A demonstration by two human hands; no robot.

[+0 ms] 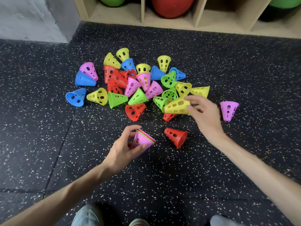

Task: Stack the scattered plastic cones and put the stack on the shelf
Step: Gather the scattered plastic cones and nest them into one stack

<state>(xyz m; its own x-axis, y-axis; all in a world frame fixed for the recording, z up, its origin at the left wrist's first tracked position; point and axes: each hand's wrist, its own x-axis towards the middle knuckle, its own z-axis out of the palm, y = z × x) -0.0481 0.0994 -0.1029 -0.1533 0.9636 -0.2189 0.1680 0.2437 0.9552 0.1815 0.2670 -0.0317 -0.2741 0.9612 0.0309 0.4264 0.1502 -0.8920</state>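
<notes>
Several perforated plastic cones in yellow, blue, pink, red and green lie scattered in a pile (138, 82) on the speckled black floor. My left hand (123, 149) grips a short nested stack of cones (144, 139), pink outermost with green and red rims showing. My right hand (203, 113) pinches the narrow end of a yellow cone (176, 106) at the pile's right edge. A lone red cone (176, 137) lies between my hands. A lone pink cone (228, 110) stands to the right of my right hand.
A wooden shelf (198, 13) with open compartments runs along the back, holding green and red balls. A grey wall corner (48, 18) stands at the back left. My shoes (88, 216) show at the bottom edge.
</notes>
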